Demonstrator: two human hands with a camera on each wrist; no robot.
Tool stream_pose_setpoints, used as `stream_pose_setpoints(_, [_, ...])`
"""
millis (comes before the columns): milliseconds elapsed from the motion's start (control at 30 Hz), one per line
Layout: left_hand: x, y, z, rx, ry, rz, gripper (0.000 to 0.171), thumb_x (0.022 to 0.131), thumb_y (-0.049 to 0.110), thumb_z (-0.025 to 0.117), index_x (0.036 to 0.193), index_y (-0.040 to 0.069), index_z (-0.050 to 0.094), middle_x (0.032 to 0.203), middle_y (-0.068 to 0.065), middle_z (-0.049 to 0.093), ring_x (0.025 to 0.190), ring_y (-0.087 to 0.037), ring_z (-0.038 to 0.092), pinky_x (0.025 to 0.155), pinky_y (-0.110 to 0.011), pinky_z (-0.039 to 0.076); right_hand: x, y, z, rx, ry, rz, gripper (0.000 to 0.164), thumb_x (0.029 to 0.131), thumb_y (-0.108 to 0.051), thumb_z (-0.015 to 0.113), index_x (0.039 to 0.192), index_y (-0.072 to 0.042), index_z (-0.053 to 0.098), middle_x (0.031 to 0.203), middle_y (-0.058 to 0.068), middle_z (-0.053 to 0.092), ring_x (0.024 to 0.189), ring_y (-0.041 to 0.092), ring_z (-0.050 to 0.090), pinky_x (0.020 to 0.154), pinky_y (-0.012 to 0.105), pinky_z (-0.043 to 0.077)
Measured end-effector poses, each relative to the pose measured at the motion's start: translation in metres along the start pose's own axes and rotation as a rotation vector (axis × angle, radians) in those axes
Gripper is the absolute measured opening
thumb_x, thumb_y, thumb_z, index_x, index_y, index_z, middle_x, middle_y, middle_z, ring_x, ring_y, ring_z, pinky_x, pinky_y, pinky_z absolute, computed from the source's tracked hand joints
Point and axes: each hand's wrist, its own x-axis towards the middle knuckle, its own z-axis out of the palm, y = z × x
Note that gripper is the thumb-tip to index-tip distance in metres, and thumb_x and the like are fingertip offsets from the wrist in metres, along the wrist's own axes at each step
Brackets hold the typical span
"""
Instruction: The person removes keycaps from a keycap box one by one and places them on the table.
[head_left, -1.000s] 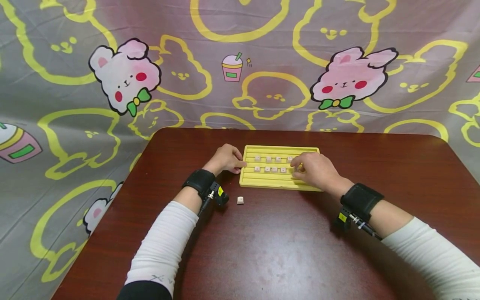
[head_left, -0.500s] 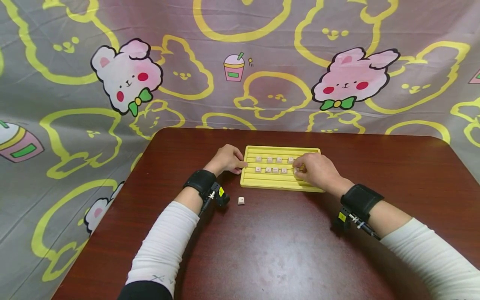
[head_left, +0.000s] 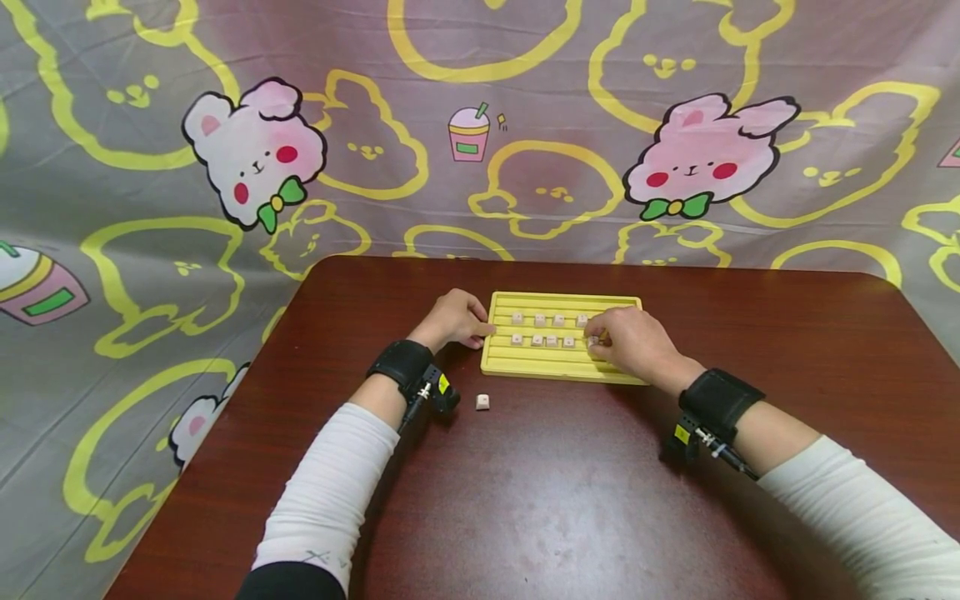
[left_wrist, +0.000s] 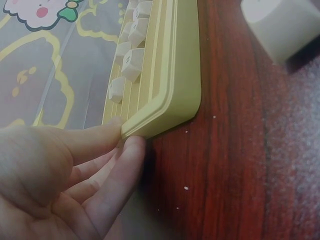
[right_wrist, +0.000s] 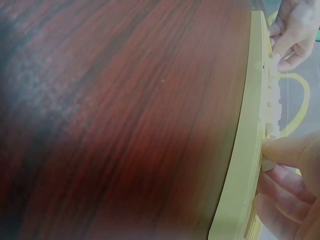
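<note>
A yellow ridged tray (head_left: 555, 367) lies on the table with two rows of white keycaps (head_left: 537, 341) on its ridges. My left hand (head_left: 455, 319) pinches the tray's left edge; in the left wrist view the thumb (left_wrist: 92, 142) is on top and a finger is against the outer side. Over the tray's right part, my right hand (head_left: 633, 337) pinches a keycap (head_left: 593, 341) at the right end of the nearer row. That keycap is mostly hidden by the fingers. A single loose keycap (head_left: 482, 402) sits on the table in front of the tray.
The dark red wooden table (head_left: 540, 500) reaches back to a grey curtain (head_left: 450, 200) printed with rabbits and yellow outlines. Each wrist carries a black strap (head_left: 401, 364) with a small camera and cable.
My right hand's fingers have come slightly down and right, and a keycap now shows between them at the nearer row's end. The left hand keeps its grip on the tray edge.
</note>
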Motion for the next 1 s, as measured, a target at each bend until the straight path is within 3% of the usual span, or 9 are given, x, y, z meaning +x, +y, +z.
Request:
stream_pose_setpoints(233, [0.0, -0.001, 0.001, 0.007, 0.003, 0.004, 0.023, 0.088, 0.01, 0.075, 0.104, -0.003, 0.065, 0.086, -0.011, 0.067, 0.063, -0.015, 0.068, 0.065, -0.029, 0.064, 0.002, 0.0, 0.001, 0.0, 0.019, -0.02, 0.008, 0.087, -0.013, 0.074, 0.094, -0.015, 0.076, 0.091, 0.001, 0.074, 0.076, 0.014, 0.063, 0.064, 0.029, 0.05])
stream_pose_setpoints(500, [0.0, 0.0, 0.0, 0.006, 0.004, 0.012, 0.022, 0.088, 0.01, 0.075, 0.103, -0.003, 0.065, 0.083, -0.01, 0.068, 0.061, -0.014, 0.067, 0.066, -0.029, 0.064, 0.003, -0.006, -0.003, 0.047, 0.026, -0.033, 0.013, 0.088, -0.014, 0.074, 0.1, -0.011, 0.077, 0.1, 0.005, 0.076, 0.088, 0.018, 0.07, 0.076, 0.039, 0.059])
stream_pose_setpoints(1000, [0.001, 0.0, 0.001, 0.003, 0.005, -0.007, 0.024, 0.088, 0.011, 0.075, 0.104, -0.003, 0.065, 0.092, -0.015, 0.066, 0.061, -0.013, 0.067, 0.064, -0.028, 0.063, 0.0, -0.019, -0.009, 0.068, 0.019, -0.08, 0.014, 0.086, -0.018, 0.077, 0.099, -0.012, 0.077, 0.093, 0.002, 0.076, 0.08, 0.014, 0.069, 0.069, 0.033, 0.058])
